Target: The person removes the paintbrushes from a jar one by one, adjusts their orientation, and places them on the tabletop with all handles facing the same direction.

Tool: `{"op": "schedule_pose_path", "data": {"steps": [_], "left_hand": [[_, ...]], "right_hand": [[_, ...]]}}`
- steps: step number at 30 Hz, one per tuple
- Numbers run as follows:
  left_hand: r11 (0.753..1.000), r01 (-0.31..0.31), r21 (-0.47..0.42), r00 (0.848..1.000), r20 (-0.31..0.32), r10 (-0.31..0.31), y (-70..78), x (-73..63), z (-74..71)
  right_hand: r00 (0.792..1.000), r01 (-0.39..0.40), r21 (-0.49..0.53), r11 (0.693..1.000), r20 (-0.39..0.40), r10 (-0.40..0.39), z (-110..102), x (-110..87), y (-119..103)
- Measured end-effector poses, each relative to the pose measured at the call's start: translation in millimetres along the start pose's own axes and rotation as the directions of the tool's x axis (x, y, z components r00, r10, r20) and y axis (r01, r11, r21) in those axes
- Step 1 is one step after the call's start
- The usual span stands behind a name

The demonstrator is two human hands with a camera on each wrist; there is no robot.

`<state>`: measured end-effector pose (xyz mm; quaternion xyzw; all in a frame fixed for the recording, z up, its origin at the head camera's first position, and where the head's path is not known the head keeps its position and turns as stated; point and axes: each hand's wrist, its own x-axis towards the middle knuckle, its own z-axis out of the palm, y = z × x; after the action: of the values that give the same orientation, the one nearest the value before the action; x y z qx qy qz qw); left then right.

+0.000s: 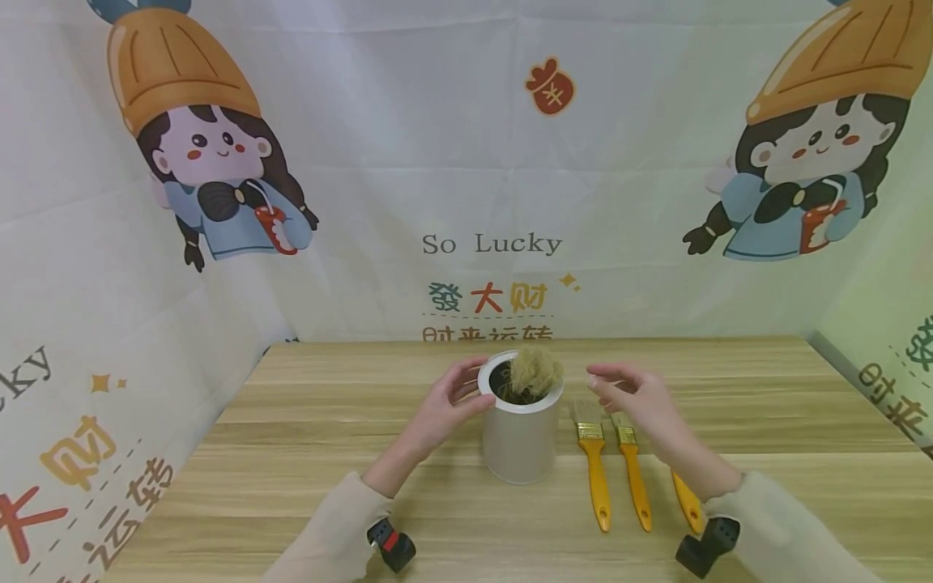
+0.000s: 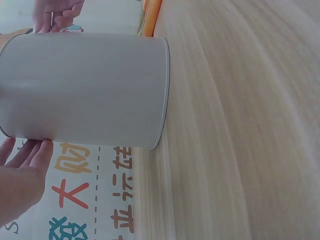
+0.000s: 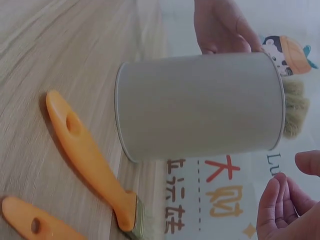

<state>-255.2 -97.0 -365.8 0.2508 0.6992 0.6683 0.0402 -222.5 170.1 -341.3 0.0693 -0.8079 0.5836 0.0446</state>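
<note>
A pale grey can point(image 1: 519, 445) with a white rim stands upright on the table, its mouth facing up. Out of its opening sticks a bushy, straw-coloured fibre tuft point(image 1: 535, 372). On the can's left side, near the rim, my left hand point(image 1: 446, 409) holds it, thumb in front and fingers toward the back. My right hand point(image 1: 641, 398) hovers to the right of the can, apart from it, with fingers loosely bent and nothing in them. Below that hand lie paintbrushes with orange handles: the left paintbrush point(image 1: 596, 470), the middle paintbrush point(image 1: 636, 478) and a partly hidden right paintbrush point(image 1: 687, 498).
The wood-grain table point(image 1: 291, 453) ends at a white printed cloth point(image 1: 364, 162) hanging behind it and along both sides. Black wrist cameras sit on the left sleeve point(image 1: 338, 526) and right sleeve point(image 1: 787, 534).
</note>
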Motion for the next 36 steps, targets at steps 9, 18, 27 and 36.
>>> {"op": "schedule_pose_path", "data": {"steps": [9, 18, 27, 36], "left_hand": [[1.000, -0.014, 0.004, 1.000, 0.002, 0.014, -2.1, 1.0, -0.6], [1.000, -0.021, 0.001, 1.000, -0.004, 0.021, -3.5, 1.3, -0.7], [1.000, -0.015, -0.003, 1.000, 0.003, 0.015, -3.2, 1.0, -0.7], [1.000, -0.016, 0.000, 1.000, -0.002, 0.016, -4.6, 1.3, -1.0]], "right_hand": [[0.998, 0.063, 0.040, 0.997, 0.024, -0.064, 17, 1.1, -1], [0.998, 0.050, 0.061, 0.997, 0.026, -0.052, 31, 0.1, -6], [0.999, 0.050, 0.058, 0.997, -0.007, -0.050, 38, 2.9, -7], [0.996, 0.088, 0.059, 0.994, -0.038, -0.086, 40, 8.5, -9]]}}
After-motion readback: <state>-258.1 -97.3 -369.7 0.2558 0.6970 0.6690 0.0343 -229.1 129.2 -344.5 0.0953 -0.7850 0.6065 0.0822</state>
